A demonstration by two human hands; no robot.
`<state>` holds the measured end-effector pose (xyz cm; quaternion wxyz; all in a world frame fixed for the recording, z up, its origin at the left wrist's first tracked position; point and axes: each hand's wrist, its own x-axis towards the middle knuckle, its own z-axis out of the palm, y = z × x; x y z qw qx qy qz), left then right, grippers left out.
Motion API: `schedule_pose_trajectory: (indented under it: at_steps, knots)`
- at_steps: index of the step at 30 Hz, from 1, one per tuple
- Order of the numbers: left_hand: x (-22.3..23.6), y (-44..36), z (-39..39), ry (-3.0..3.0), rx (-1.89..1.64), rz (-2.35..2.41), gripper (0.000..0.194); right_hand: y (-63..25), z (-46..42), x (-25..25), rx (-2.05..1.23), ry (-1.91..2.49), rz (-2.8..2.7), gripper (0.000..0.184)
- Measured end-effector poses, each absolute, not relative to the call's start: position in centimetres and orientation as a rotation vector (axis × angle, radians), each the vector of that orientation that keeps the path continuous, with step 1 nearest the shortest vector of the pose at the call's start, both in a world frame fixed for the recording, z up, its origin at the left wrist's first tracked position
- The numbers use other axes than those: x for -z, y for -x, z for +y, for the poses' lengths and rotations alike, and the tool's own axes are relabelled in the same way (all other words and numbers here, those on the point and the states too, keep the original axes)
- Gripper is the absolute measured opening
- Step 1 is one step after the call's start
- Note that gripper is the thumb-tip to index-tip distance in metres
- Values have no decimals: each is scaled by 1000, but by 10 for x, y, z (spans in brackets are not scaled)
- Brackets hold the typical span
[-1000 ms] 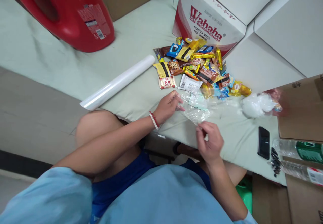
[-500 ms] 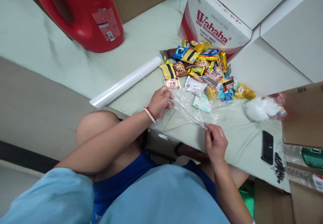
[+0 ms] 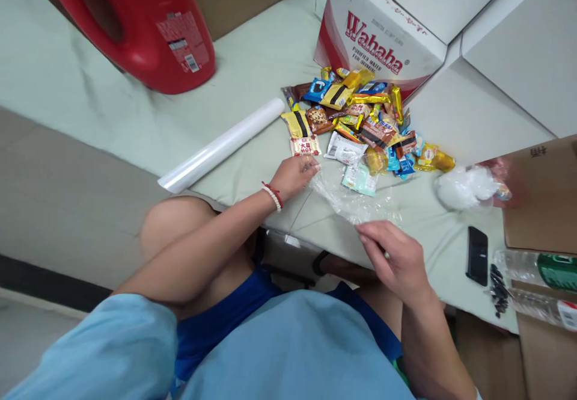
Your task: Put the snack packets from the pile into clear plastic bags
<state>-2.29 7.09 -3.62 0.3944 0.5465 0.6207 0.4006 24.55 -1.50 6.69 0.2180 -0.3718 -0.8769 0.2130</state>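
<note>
A clear plastic bag stretches between my two hands over the front of the table. My left hand, with a red and a white bracelet at the wrist, pinches its upper left end. At the bag's lower edge my right hand holds it between thumb and fingers. Just beyond lies a heap of wrapped snacks. A mint-green packet and a white packet lie closest to the bag, and a small cream-and-red packet is right above my left hand.
A white roll lies left of the snacks, with a large red jug behind it. A Wahaha carton stands at the back. To the right are a bunched plastic bag, a black phone and plastic bottles.
My right hand has shifted slightly left and turned, its fingers now pointing left. The clear bag between my hands has become looser and more crumpled. My left hand keeps its pinch.
</note>
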Motion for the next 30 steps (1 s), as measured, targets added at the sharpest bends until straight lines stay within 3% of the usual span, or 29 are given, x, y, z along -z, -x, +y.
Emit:
schedule_pose_trajectory:
  at_steps: [4, 8, 10, 13, 16, 21, 26, 30]
  knots:
    - [35, 21, 81, -1396, -978, 1520, 12, -253, 26, -37, -431, 1117, -2442, 32]
    - [36, 20, 86, -1403, -965, 1487, 11, -270, 32, -17, -312, 1410, -2195, 76]
    - [37, 19, 87, -1429, -949, 1485, 11, -280, 28, -16, -398, 1545, -2207, 67]
    - [39, 17, 88, -1449, -950, 1497, 12, -290, 19, -25, -576, 1585, -2263, 32]
    - [40, 16, 88, -1455, -962, 1484, 12, -295, 14, -40, -675, 1455, -2299, 23]
    - [41, 15, 85, -1489, -964, 1471, 12, -305, 34, -43, -609, 1642, -1919, 43]
    - [43, 14, 84, -1496, -940, 1512, 15, -304, 49, -18, -1152, 1888, -1750, 68]
    - [44, 15, 86, -1483, -942, 1527, 17, -296, 32, -21, -1275, 1785, -1729, 53]
